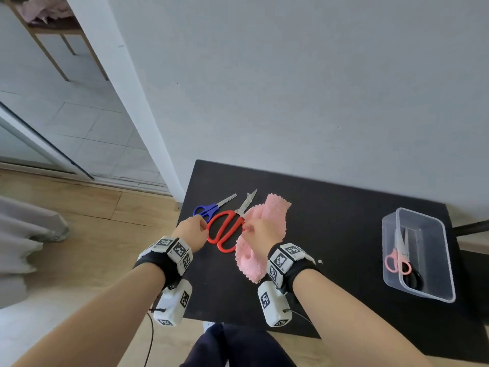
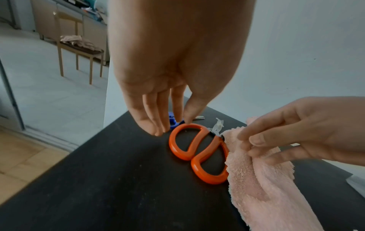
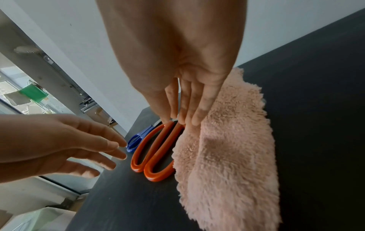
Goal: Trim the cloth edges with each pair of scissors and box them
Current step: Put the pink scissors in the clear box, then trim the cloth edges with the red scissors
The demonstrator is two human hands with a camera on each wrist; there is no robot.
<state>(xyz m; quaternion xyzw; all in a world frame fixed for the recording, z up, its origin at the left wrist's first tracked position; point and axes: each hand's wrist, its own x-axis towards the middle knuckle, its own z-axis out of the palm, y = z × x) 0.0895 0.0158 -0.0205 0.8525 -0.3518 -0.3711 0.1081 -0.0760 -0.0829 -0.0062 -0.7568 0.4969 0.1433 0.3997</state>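
Red-handled scissors [image 1: 225, 250] [image 2: 199, 156] [image 3: 156, 175] lie shut on the black table [image 1: 330, 247], between blue-handled scissors [image 1: 209, 208] [image 2: 173, 123] [image 3: 136, 140] and a fluffy pink cloth [image 1: 275, 215] [image 2: 256, 179] [image 3: 227, 148]. My left hand [image 1: 203, 226] [image 2: 169, 125] [image 3: 110, 154] hangs over the red handle's far loop, fingers straight, tips just at it, holding nothing. My right hand [image 1: 250, 229] [image 2: 254, 145] [image 3: 181, 120] pinches a fold of the cloth beside the scissors' pivot, its thumb tip touching the red handle.
A clear plastic box [image 1: 449, 263] stands at the table's right end and holds pink-handled scissors [image 1: 397, 263] and a black-handled pair [image 1: 412, 280]. A white wall runs behind the table. The table's left edge drops to a wooden floor.
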